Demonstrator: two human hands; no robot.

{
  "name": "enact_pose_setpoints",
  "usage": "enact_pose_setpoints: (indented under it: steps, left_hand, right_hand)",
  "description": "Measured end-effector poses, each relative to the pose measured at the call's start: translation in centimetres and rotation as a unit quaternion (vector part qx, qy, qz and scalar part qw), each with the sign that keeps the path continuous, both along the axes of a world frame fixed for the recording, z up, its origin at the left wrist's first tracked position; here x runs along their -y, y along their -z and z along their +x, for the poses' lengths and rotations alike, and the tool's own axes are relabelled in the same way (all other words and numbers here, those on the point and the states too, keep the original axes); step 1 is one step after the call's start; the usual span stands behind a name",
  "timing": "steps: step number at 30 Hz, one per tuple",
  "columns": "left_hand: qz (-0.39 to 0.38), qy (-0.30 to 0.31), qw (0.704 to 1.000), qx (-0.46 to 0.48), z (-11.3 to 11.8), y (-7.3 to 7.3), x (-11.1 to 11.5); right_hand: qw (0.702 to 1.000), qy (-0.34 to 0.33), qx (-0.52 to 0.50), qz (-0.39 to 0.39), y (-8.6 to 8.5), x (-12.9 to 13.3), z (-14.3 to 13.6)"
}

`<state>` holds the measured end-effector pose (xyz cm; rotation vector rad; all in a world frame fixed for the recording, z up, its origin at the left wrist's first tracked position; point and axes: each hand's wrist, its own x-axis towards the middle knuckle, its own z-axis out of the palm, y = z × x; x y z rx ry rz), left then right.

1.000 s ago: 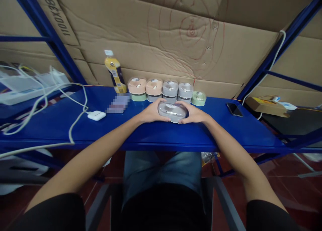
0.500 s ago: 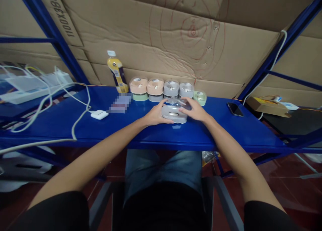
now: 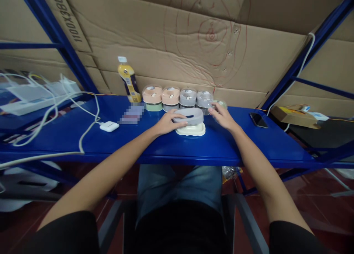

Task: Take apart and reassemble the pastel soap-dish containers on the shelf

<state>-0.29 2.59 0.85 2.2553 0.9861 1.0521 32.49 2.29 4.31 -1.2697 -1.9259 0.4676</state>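
Note:
My left hand [image 3: 168,122] grips a grey oval box frame [image 3: 195,117] by its left side. The frame is tilted, with a dark opening in it, just above a cream-white base tray [image 3: 190,130] on the blue table. My right hand [image 3: 222,115], raised to the right of the frame, pinches a clear plastic lid [image 3: 209,105], which is hard to make out against the boxes behind. Those are small lidded boxes in a row: two with peach tops [image 3: 152,94], two with grey tops [image 3: 188,97], and a green one [image 3: 223,103] partly hidden by my right hand.
A yellow drink bottle [image 3: 129,80] stands left of the row. A white earbud case [image 3: 109,126], white cables [image 3: 87,132] and a blurred-out card [image 3: 132,113] lie to the left. To the right are a phone [image 3: 259,119] and an open cardboard box [image 3: 294,117].
The box between my hands has come apart. My right hand moved right with the clear lid, while my left hand lifted the grey frame off the white base tray.

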Motion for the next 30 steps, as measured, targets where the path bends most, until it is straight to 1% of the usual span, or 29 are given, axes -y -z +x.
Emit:
enact_pose_setpoints:
  steps: [3,6,8,11,13,15,17,19,22,24,26,30]
  left_hand:
    - [0.013,-0.057,0.998,0.015,-1.2,-0.2,-1.1]
    - [0.009,-0.088,0.996,-0.007,-2.1,0.1,-2.0]
    - [0.001,-0.099,0.995,-0.026,-2.4,0.4,-2.4]
    - [-0.008,-0.113,0.993,-0.037,-2.4,0.7,-2.6]
    - [-0.005,-0.11,0.993,-0.038,-2.2,0.6,-2.5]
    - [0.002,-0.092,0.995,-0.029,-2.0,0.4,-2.1]
    - [0.014,-0.062,0.998,-0.011,-1.6,0.1,-1.5]
    - [0.03,-0.028,0.999,0.005,-0.9,0.0,-0.8]
    - [0.04,0.007,0.999,0.001,0.3,-0.1,0.4]
    - [0.03,0.008,0.999,-0.009,0.9,-0.1,1.0]
    - [0.013,0.003,1.0,-0.016,1.3,0.0,1.3]
    - [0.002,0.015,1.0,-0.02,1.7,0.2,1.3]
  right_hand:
    - [1.0,-0.003,0.004,-0.014,-0.2,-0.2,0.7]
    - [0.998,-0.019,0.044,-0.045,-0.2,-0.5,1.5]
    - [0.995,-0.04,0.065,-0.065,-0.1,-0.7,1.9]
    - [0.992,-0.065,0.055,-0.094,0.1,-1.0,2.1]
    - [0.991,-0.063,0.037,-0.114,0.2,-1.0,2.2]
    - [0.991,-0.054,0.034,-0.12,0.2,-1.0,2.1]
    - [0.994,-0.042,0.043,-0.093,0.1,-0.7,1.9]
    - [0.997,-0.038,0.05,-0.039,-0.1,-0.4,1.4]
    - [0.996,-0.064,0.053,0.029,-0.3,0.4,0.0]
    - [0.993,-0.087,0.065,0.056,-0.3,0.9,-1.3]
    - [0.989,-0.095,0.084,0.074,-0.1,1.3,-2.6]
    - [0.984,-0.106,0.12,0.081,0.5,1.7,-4.6]
